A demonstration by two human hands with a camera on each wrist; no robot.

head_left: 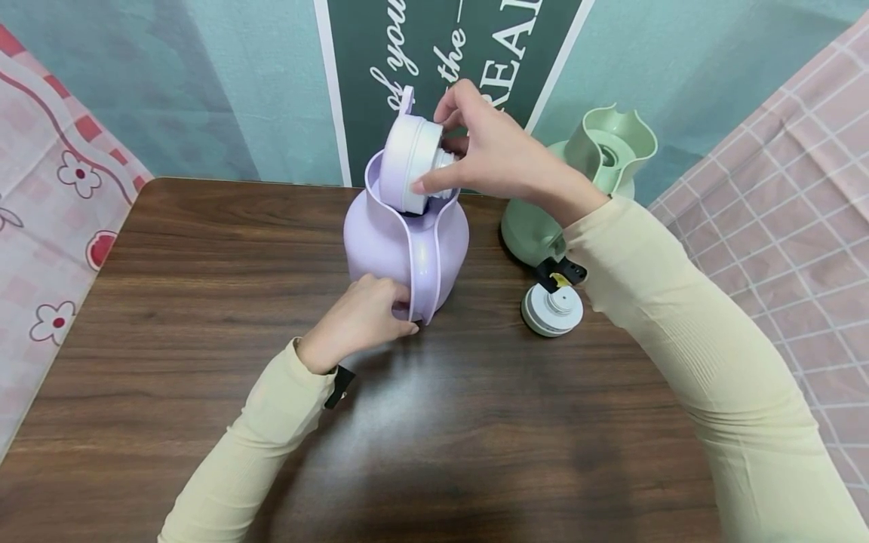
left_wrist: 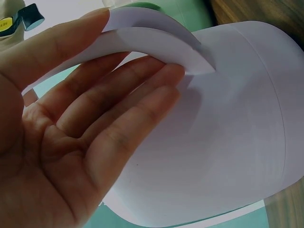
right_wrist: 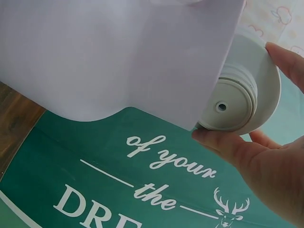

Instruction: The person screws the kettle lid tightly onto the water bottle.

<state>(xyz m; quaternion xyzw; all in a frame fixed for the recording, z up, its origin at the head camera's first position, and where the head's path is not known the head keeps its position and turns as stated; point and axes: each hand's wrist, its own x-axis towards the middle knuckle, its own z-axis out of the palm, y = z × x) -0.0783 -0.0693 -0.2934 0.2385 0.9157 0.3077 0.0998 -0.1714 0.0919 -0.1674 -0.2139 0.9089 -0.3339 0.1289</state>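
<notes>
A lavender thermos jug [head_left: 375,240] stands on the wooden table. My left hand [head_left: 363,315] holds its handle [head_left: 425,275] low down; in the left wrist view the fingers pass under the curved handle [left_wrist: 137,40] and the thumb lies along its outer side. Above the jug's mouth my right hand [head_left: 495,154] grips a lavender and white stopper lid [head_left: 400,162], tilted on its side with its threaded end to the right. From the right wrist view, the lid's round underside [right_wrist: 232,107] with a small hole shows beside the jug's rim, partly hidden by it.
A green jug [head_left: 532,230] without a lid stands behind my right forearm. In front of it a white stopper [head_left: 552,309] lies threaded end up on the table [head_left: 237,302]. A teal cloth [head_left: 265,90] with a dark green lettered panel [head_left: 434,30] hangs behind.
</notes>
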